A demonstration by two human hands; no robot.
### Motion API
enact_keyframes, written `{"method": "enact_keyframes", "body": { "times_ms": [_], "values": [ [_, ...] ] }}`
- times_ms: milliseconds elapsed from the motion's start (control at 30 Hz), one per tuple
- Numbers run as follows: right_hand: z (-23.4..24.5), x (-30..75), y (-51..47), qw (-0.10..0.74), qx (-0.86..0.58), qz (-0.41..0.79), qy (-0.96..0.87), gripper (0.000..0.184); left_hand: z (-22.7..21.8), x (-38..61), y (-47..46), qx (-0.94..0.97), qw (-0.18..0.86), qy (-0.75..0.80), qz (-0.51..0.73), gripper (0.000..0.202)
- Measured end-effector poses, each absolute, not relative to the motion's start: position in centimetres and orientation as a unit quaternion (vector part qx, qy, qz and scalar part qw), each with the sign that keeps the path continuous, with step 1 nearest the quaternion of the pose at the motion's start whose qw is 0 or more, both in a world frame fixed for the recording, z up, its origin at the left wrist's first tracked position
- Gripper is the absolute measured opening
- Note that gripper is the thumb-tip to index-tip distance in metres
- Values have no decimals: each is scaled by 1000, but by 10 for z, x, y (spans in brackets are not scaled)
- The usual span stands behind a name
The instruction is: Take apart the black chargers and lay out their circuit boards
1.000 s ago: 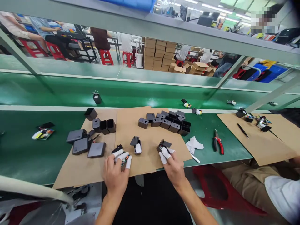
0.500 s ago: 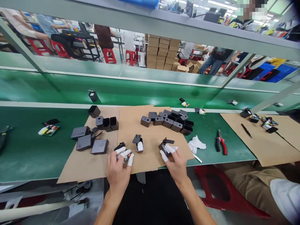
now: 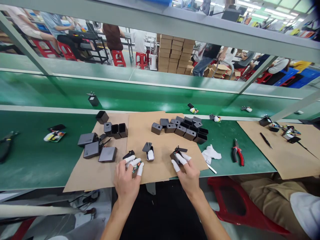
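My left hand (image 3: 127,178), white covers on its fingertips, closes over a small circuit board (image 3: 137,164) with a dark plug piece beside it, near the front edge of the brown cardboard. The fingers hide much of the board. My right hand (image 3: 187,173) grips a black charger housing (image 3: 175,157) whose plug cap (image 3: 181,149) sits loose and tilted over the opening. Between both hands stands another open charger (image 3: 150,155), with a white block inside and its cap tipped up at the back.
Black housings (image 3: 180,130) cluster behind my right hand. More housings (image 3: 91,149) lie left. Red-handled pliers (image 3: 238,152), a crumpled white cloth (image 3: 211,154) and a white stick (image 3: 212,169) are at right. Other pliers (image 3: 6,145) lie far left. A shelf beam (image 3: 150,20) crosses above.
Both hands keep their holds on the circuit board and the charger housing, nearly still. The whole view has shifted slightly. In the background, a standing person has moved left.
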State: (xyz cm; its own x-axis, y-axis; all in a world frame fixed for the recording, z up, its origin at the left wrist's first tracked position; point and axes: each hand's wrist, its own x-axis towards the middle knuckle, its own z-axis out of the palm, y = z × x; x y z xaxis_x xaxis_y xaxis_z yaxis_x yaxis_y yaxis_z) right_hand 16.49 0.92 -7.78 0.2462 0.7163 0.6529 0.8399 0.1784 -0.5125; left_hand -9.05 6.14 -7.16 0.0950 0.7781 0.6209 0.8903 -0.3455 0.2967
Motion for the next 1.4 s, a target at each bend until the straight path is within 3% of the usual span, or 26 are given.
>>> {"method": "enact_keyframes", "body": {
  "times_ms": [267,533,900,1200,1400],
  "values": [
    [-82,168,8,502,-620,-51,-601,39,-70,-89,61,-731,63,-572,-367,12],
    [-87,167,5,558,-610,7,-563,25,-73,-89,61,-731,66,-571,-368,12],
    [-91,166,5,513,-618,-34,-595,40,-71,-89,60,-735,76,-567,-364,12],
    [-45,160,-5,572,-590,-59,-567,44,-73,-90,60,-736,70,-565,-367,10],
    [-54,156,2,478,-593,-107,-639,26,-70,-90,61,-738,88,-559,-368,9]
  ]
}}
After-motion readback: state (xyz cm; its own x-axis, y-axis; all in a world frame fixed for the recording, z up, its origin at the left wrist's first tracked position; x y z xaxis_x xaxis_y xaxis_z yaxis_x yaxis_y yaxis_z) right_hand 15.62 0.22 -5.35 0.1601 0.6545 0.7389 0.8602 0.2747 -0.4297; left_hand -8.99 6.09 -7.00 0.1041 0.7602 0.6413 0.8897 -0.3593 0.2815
